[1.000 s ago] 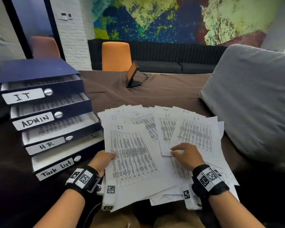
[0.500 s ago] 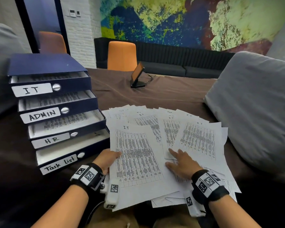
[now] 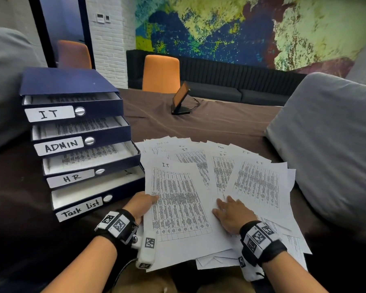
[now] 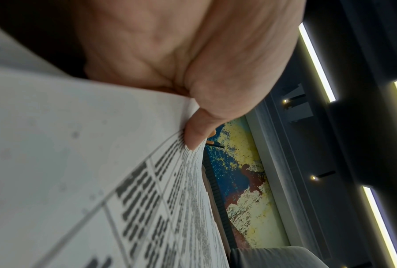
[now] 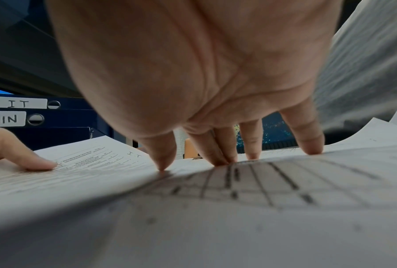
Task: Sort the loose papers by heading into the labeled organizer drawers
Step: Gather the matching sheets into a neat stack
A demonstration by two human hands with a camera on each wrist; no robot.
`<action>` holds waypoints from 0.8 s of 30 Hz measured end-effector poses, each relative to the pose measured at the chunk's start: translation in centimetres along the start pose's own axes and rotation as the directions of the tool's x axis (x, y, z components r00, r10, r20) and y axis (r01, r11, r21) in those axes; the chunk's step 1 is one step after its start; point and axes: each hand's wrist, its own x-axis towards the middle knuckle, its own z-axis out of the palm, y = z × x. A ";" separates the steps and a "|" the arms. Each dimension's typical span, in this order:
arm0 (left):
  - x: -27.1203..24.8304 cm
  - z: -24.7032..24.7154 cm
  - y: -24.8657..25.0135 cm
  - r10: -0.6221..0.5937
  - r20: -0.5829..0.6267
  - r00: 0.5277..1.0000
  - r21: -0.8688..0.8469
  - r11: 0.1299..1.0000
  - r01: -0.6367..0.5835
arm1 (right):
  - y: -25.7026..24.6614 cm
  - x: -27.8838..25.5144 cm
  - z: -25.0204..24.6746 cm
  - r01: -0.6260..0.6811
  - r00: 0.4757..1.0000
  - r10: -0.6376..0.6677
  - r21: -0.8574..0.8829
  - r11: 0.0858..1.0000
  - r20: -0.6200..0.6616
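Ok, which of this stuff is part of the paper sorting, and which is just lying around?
Part of the job: loose papers, IT sheet in left hand, right hand, organizer drawers.
Lying about: tablet stand, grey cushion, orange chair.

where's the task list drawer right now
In the head view the Task List drawer is at lower left, the bottom one of the blue organizer, under the HR drawer and beside the left hand.

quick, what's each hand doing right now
Left hand: pinching the IT sheet.
Right hand: open, fingers pressing the spread papers.
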 end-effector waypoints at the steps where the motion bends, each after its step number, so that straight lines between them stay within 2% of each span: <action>1: 0.1 0.0 0.0 -0.001 0.000 1.000 -0.001 1.000 0.001 | -0.1 0.0 0.0 0.000 1.000 0.000 0.007 1.000 -0.007; 7: 0.0 0.0 0.1 -0.006 0.000 1.000 0.016 1.000 0.006 | -1.0 -0.3 0.0 -0.004 0.999 0.005 0.031 1.000 -0.051; 10: 0.0 0.0 0.2 -0.011 0.005 1.000 0.017 1.000 0.010 | -2.4 -1.8 -0.4 0.087 0.990 -0.080 0.056 0.995 -0.113; 12: 0.1 -0.1 0.1 -0.007 0.005 1.000 0.002 1.000 0.007 | -4.3 -3.5 -0.3 0.198 0.976 -0.189 0.084 0.977 -0.111; 15: 0.1 0.1 0.0 0.010 -0.005 1.000 -0.024 1.000 -0.010 | -7.7 -6.3 0.3 0.385 0.923 -0.377 0.165 0.908 -0.077; 18: 0.0 0.1 -0.3 0.030 -0.002 1.000 -0.055 0.998 -0.030 | -9.8 -7.6 1.4 0.547 0.834 -0.549 0.224 0.807 -0.057; 21: 0.1 -0.1 -0.6 0.041 0.029 0.999 -0.034 0.999 -0.040 | -10.6 -7.7 2.7 0.636 0.757 -0.652 0.277 0.721 -0.041; 22: 0.1 -0.1 -0.7 0.043 0.029 0.999 0.007 0.999 -0.043 | -10.6 -7.7 2.7 0.642 0.748 -0.662 0.298 0.706 -0.043; 24: 0.2 0.0 -1.0 0.046 0.002 0.999 0.059 0.997 -0.046 | -10.1 -7.5 2.3 0.611 0.767 -0.637 0.394 0.686 -0.081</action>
